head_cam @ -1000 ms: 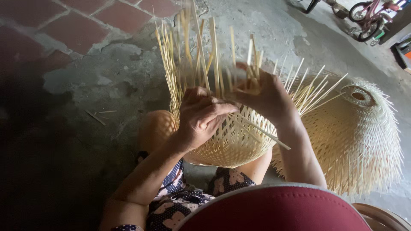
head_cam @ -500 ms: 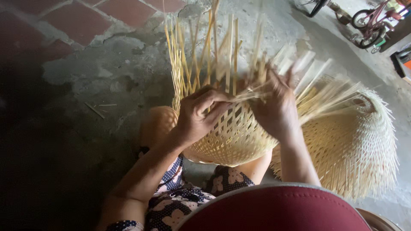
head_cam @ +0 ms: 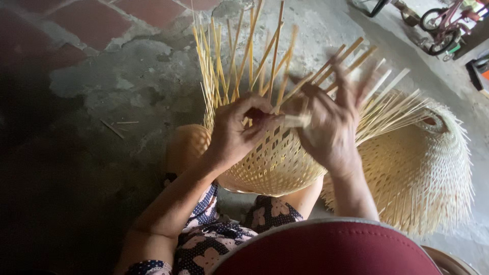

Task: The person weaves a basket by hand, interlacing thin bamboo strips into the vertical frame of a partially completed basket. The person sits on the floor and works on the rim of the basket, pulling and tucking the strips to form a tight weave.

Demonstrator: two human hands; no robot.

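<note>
Spreading wider than before, the right hand (head_cam: 331,130) fans its blurred fingers over loose bamboo strips (head_cam: 254,56); the left hand (head_cam: 237,132) pinches one strip. The half-woven basket (head_cam: 270,163) rests on the person's lap, beside a finished woven shade (head_cam: 423,168).

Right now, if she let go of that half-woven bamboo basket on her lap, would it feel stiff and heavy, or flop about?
The half-woven bamboo basket is probably light: its weave is open. The woven part likely keeps its rounded shape, while the loose bamboo strips fan out and would likely flex. Its rounded body might roll off her knee.
</note>
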